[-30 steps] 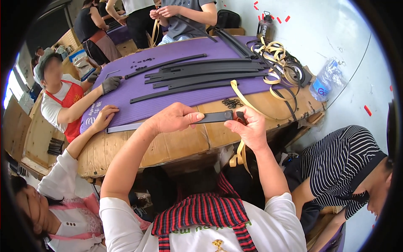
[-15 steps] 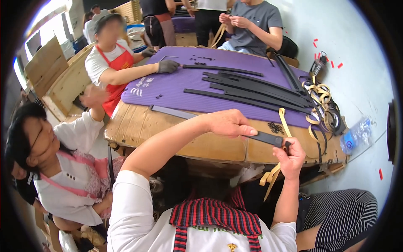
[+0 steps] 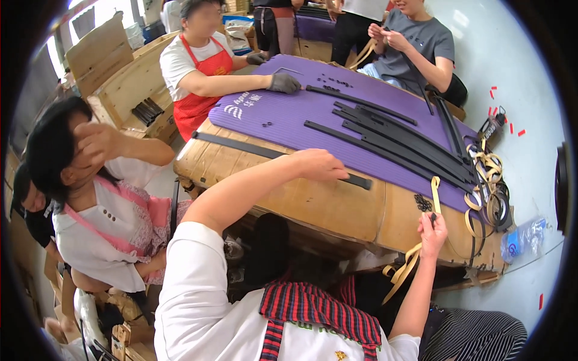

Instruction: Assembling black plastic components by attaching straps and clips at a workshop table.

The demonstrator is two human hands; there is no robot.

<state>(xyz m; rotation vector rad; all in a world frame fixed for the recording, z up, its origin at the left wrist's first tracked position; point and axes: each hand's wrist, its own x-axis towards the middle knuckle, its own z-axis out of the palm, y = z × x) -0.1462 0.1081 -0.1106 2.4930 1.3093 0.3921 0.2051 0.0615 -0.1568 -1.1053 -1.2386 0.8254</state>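
My left hand (image 3: 319, 165) is closed over a long flat black bar (image 3: 360, 181) lying across the near side of the table. One end sticks out past my fingers; the rest runs back to the left, partly hidden by my arm. My right hand (image 3: 433, 236), apart from the bar and beyond the table's near edge, pinches a small black piece (image 3: 433, 217), its shape mostly hidden by my fingers. A beige strap (image 3: 436, 191) lies beside that hand, and small black parts (image 3: 423, 203) are heaped close by.
Several black bars (image 3: 391, 135) lie on a purple mat (image 3: 253, 129) over the brown table (image 3: 289, 195). Coiled beige straps (image 3: 490, 165) and a plastic bottle (image 3: 524, 239) are at right. A gloved co-worker's hand (image 3: 285, 83) rests at the far side; another person sits close on my left.
The bar has gone from between my hands down onto the table, with my left hand over it. My right hand has moved away from its end. The whole view has shifted.
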